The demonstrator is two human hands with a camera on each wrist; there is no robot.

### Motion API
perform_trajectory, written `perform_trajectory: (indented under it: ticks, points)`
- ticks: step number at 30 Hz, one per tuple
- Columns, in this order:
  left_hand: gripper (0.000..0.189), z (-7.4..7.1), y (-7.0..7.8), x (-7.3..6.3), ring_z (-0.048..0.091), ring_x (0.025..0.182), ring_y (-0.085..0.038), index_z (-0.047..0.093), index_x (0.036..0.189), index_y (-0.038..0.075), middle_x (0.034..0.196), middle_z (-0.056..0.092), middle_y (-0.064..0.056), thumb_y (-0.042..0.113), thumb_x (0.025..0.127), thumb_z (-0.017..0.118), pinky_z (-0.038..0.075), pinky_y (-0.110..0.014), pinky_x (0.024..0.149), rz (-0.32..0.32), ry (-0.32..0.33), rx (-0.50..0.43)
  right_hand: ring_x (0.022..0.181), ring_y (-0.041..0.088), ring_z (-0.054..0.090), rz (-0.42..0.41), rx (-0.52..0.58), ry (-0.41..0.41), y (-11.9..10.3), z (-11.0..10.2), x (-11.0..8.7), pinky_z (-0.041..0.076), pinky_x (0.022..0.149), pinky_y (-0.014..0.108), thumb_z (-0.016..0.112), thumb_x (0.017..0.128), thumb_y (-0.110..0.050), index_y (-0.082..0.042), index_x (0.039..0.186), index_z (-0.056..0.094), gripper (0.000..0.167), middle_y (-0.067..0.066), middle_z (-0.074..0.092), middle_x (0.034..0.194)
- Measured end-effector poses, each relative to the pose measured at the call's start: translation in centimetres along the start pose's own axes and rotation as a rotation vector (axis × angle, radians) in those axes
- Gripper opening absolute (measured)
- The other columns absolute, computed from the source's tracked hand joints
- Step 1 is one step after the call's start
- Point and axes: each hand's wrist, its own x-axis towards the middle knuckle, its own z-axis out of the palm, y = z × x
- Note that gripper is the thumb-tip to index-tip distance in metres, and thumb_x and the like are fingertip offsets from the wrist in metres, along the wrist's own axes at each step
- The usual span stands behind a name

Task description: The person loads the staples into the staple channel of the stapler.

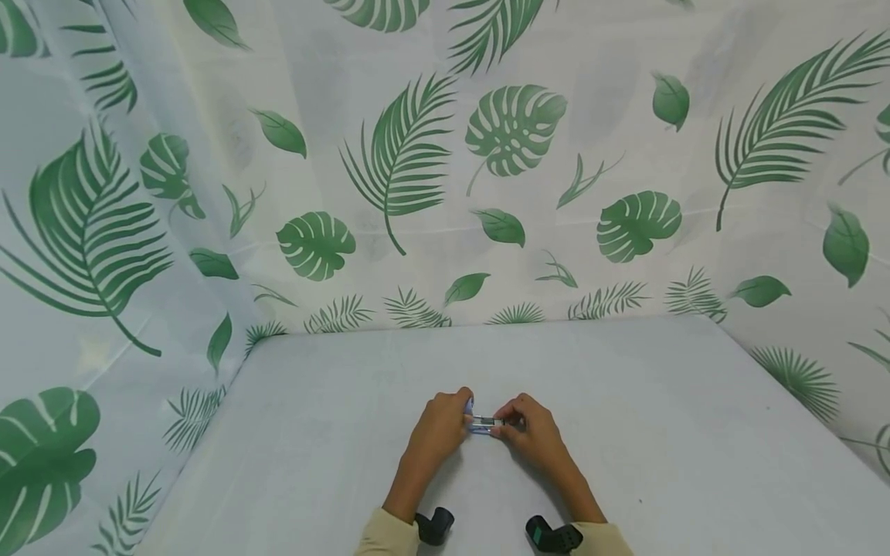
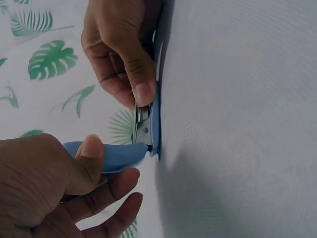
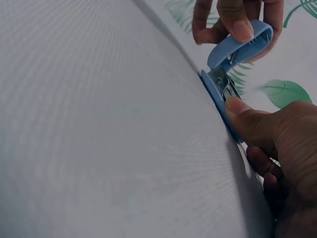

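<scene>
A small blue stapler [image 1: 484, 429] is on the white table between both hands, its top swung up away from its base. My left hand [image 1: 441, 423] pinches the raised blue top [image 2: 119, 156] between thumb and fingers. With thumb and fingers, my right hand [image 1: 535, 434] grips the far end of the stapler's metal magazine and blue base [image 3: 214, 92]. Near the hinge the metal magazine [image 2: 142, 130] is exposed, and my right thumb lies over its other end. Whether staples are inside is hidden.
The white table [image 1: 334, 409] runs back to a hanging cloth [image 1: 431, 278] printed with green leaves, which also rises along the left and right sides. A black wrist camera [image 1: 435, 527] sits by the left sleeve and another black camera [image 1: 553, 534] by the right.
</scene>
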Motion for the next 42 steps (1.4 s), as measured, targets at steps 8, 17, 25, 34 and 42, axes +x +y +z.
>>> perform_trajectory:
  ticks: [8,17,25,34,42]
  points:
    - [0.021,-0.4,1.1,0.1,0.065,0.069,-0.014,0.061,0.101,0.009,0.085,0.071,-0.006,0.014,0.085,0.073,0.050,-0.027,0.060,-0.001,-0.026,0.107,0.076,0.009,0.054,0.003,-0.017,0.000,0.0,0.0,0.1,0.046,0.069,0.025,0.085,0.072,-0.007,-0.014,0.083,0.070,0.019,-0.006,0.056,0.079]
    - [0.023,-0.5,0.3,-0.1,0.059,0.072,-0.011,0.060,0.103,0.006,0.087,0.067,-0.004,0.014,0.086,0.073,0.050,-0.026,0.064,0.053,-0.015,0.057,0.076,0.010,0.056,0.004,-0.024,0.000,-0.2,0.0,0.0,0.047,0.069,0.025,0.085,0.072,-0.007,-0.014,0.082,0.070,0.019,-0.005,0.057,0.079]
    - [0.023,0.7,-1.4,0.3,0.056,0.079,-0.011,0.063,0.106,0.003,0.091,0.065,-0.004,0.015,0.088,0.071,0.049,-0.026,0.072,0.055,0.002,-0.278,0.078,0.011,0.057,0.031,-0.013,-0.015,-0.2,-0.1,0.1,0.046,0.069,0.025,0.084,0.072,-0.008,-0.014,0.083,0.070,0.019,-0.003,0.057,0.080]
    - [0.024,1.3,-0.9,0.2,0.066,0.088,-0.016,0.064,0.105,0.006,0.096,0.069,-0.005,0.020,0.087,0.072,0.054,-0.030,0.077,0.089,0.061,-0.121,0.075,0.011,0.057,0.007,-0.021,0.009,-0.3,0.1,0.0,0.046,0.068,0.024,0.085,0.071,-0.008,-0.014,0.082,0.070,0.020,-0.004,0.057,0.079]
    - [0.026,1.1,0.3,0.2,0.065,0.082,-0.013,0.064,0.109,0.008,0.094,0.068,-0.002,0.022,0.088,0.071,0.054,-0.027,0.072,0.071,0.043,0.015,0.075,0.010,0.055,0.024,-0.031,0.007,-0.5,-0.1,0.0,0.044,0.067,0.024,0.085,0.071,-0.008,-0.015,0.083,0.070,0.020,-0.004,0.055,0.078]
